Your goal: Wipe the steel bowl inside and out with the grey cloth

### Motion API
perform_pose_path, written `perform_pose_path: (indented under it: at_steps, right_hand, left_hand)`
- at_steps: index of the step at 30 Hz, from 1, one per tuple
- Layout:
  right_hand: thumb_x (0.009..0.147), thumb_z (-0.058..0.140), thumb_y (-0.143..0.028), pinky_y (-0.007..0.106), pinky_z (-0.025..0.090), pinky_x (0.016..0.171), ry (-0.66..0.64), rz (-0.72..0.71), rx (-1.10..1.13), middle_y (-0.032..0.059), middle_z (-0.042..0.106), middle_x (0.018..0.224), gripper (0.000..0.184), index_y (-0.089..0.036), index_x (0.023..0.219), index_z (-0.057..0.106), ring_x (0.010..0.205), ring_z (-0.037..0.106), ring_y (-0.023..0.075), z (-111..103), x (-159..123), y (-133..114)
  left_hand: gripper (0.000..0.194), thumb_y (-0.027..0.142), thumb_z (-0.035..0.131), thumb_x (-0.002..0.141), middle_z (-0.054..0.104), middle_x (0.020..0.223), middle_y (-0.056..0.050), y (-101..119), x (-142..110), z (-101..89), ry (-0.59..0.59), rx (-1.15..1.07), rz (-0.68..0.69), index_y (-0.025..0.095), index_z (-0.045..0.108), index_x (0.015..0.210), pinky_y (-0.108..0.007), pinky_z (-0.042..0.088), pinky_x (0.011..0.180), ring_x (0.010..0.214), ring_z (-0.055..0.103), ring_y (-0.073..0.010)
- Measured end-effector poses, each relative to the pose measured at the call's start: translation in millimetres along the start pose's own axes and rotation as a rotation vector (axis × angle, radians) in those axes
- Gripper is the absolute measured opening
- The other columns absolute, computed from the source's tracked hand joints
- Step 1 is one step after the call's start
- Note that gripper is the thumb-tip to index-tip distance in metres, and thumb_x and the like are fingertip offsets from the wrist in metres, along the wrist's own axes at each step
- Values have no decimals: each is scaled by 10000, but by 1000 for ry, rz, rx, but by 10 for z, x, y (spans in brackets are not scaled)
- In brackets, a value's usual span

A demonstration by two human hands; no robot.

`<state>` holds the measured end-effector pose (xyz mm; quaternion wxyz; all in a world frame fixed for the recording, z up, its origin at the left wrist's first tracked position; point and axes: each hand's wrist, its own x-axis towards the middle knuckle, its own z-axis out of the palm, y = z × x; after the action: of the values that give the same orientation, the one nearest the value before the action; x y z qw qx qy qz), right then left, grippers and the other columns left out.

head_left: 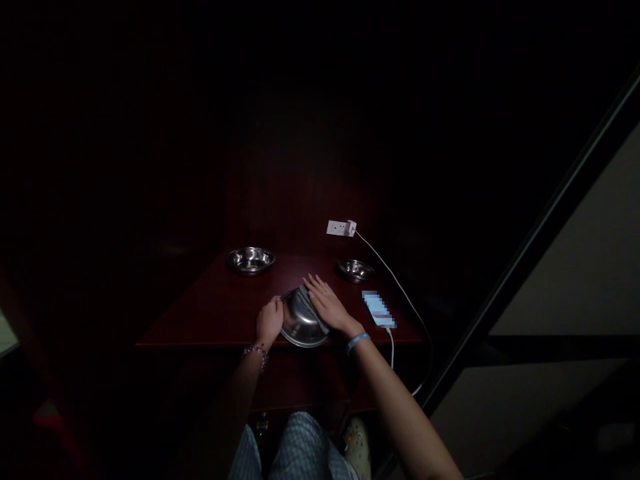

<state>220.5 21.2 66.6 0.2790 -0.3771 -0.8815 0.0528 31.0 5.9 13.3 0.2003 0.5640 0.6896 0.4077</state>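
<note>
A shiny steel bowl sits bottom-up near the table's front edge, its wide rim towards me. My left hand is closed on the rim at the bowl's left side; its fingertips are partly hidden. Across the bowl's right side lies a folded dark grey cloth. My right hand presses this cloth to the metal, fingers stretched out over it and pointing away from me. Part of the cloth is covered by that hand.
On the dark red table stand a steel bowl at back left and a smaller one at back right. A phone with a blurred screen lies right, on a white cable. A charger sits in the wall socket.
</note>
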Motion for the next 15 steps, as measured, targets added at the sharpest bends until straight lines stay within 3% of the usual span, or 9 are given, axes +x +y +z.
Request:
perform_pose_path:
  at_steps: [4,7,12,15]
  right_hand:
    - [1046,301,-375,477,267,1196,-32,-27,-48,38,378,1558,475,-290,1509,367,1464,306,191,194,35,-107]
    - [1040,318,-411,471,275,1194,-17,7,27,37,386,1556,479,-293,1499,387,1457,323,187,179,34,-156]
    - [1033,312,-424,421,256,1208,262,-11,167,46,445,1526,490,-266,1483,424,1438,357,164,58,-234,-131]
    - [988,434,-455,458,237,1210,272,-94,97,67,487,1494,535,-251,1482,426,1418,392,204,50,-509,-79]
  left_hand:
    - [414,266,294,991,743,1069,-131,-39,28,18,33,-63,-3,175,686,1087,-287,478,831,987,695,-225]
    - [400,261,305,989,739,1089,-128,-46,29,18,43,-77,1,173,679,1098,-280,477,837,992,692,-215]
    - [406,270,295,994,737,1102,-127,-35,24,28,22,-41,5,181,669,1125,-284,470,835,1014,688,-224]
    - [392,272,307,995,744,1083,-108,-36,34,42,10,-42,-8,197,675,1109,-266,469,829,1009,691,-207]
